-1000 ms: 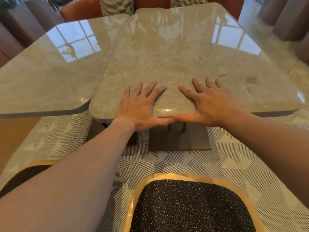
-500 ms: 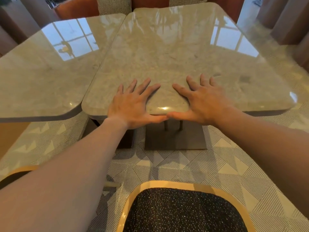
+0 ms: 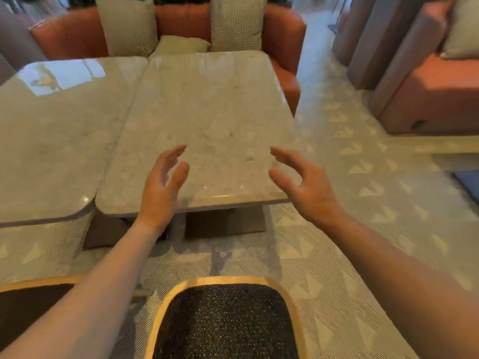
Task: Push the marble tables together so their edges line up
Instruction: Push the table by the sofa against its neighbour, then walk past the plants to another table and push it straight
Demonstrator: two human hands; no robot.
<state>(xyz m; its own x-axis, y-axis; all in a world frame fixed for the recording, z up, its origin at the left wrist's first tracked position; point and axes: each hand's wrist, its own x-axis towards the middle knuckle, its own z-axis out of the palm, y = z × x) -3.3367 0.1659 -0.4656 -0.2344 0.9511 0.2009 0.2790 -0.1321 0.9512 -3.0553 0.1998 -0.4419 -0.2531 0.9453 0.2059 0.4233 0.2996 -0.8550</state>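
Two pale marble tables stand side by side. The right table (image 3: 212, 117) lies straight ahead; the left table (image 3: 57, 130) fills the left of the view. Their long sides touch or nearly touch, and the left table's near edge reaches slightly closer to me than the right one's. My left hand (image 3: 162, 187) hovers over the right table's near edge, palm turned inward, fingers apart, holding nothing. Near that table's right front corner my right hand (image 3: 302, 183) is lifted too, fingers spread and empty.
An orange sofa (image 3: 181, 24) with checked cushions backs both tables. A second orange seat (image 3: 435, 94) stands at the right across patterned floor. Two dark, wood-rimmed chair seats sit close to me, one at centre (image 3: 225, 322) and one at left (image 3: 28, 304).
Both hands lay flat on the right table's near edge; now they are lifted off it and apart. The view has pulled back and tilted up, showing the sofa.
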